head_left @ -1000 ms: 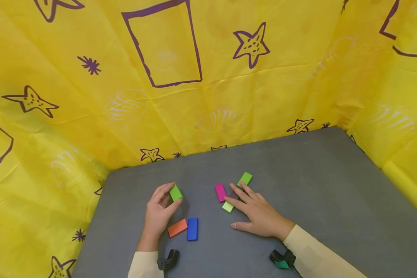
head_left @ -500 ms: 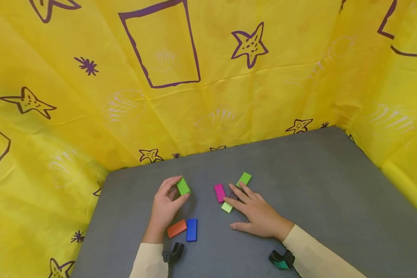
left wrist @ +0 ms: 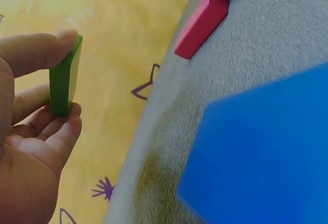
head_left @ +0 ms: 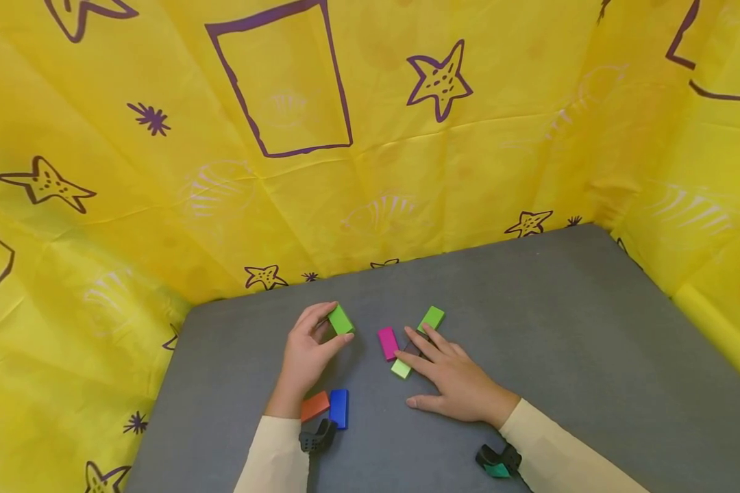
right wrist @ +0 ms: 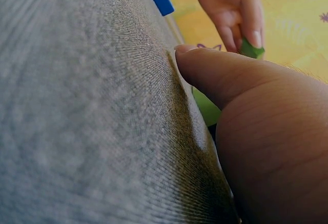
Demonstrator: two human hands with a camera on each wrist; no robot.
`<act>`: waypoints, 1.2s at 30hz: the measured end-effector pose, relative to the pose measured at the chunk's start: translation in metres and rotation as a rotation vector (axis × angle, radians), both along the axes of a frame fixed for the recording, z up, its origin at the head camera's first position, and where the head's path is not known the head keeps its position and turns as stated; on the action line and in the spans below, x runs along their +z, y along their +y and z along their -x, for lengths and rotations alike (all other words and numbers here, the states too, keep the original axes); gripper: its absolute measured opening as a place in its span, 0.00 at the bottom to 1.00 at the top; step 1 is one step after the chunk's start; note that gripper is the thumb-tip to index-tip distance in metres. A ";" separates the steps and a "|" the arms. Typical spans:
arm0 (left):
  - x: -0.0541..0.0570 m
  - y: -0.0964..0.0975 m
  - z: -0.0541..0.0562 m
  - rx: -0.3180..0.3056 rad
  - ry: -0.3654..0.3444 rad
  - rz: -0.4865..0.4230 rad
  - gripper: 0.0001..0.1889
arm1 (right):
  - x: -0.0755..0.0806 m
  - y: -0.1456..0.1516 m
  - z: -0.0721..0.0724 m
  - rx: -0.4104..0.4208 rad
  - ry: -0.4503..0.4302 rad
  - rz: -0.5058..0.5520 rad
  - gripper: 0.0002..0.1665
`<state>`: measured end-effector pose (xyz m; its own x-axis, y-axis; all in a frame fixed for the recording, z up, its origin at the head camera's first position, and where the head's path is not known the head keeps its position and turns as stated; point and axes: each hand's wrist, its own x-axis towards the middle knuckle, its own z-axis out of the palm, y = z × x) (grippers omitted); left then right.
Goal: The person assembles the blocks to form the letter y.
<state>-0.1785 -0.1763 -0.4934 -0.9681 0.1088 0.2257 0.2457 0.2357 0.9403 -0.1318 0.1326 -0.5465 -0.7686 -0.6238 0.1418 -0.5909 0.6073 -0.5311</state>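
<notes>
My left hand pinches a green block between thumb and fingers. In the left wrist view that block is held on edge, away from the table. My right hand lies with spread fingers over a dark block, mostly hidden beneath them. A light green block and another green block show at either end of the dark one. Beside my right index finger lies a magenta block, close to the light green one.
An orange block and a blue block lie side by side by my left wrist, whose black strap partly overlaps them. The grey table ends at a yellow patterned cloth behind and at both sides.
My left hand has carried the green block to the right and farther from me, towards the magenta block. The right hand stays over the row.
</notes>
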 end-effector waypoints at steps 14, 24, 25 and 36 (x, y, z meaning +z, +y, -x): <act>-0.007 0.020 0.019 -0.003 0.043 0.112 0.32 | -0.003 0.001 0.001 -0.001 -0.018 -0.006 0.49; -0.006 0.040 0.026 0.000 -0.017 0.099 0.32 | 0.001 0.001 0.001 0.003 -0.012 0.000 0.48; -0.007 0.040 0.027 -0.001 -0.015 0.112 0.32 | 0.002 0.001 0.001 0.003 -0.011 0.000 0.48; -0.025 0.044 0.045 -0.064 -0.067 0.280 0.32 | 0.000 0.000 0.001 -0.002 -0.007 0.003 0.48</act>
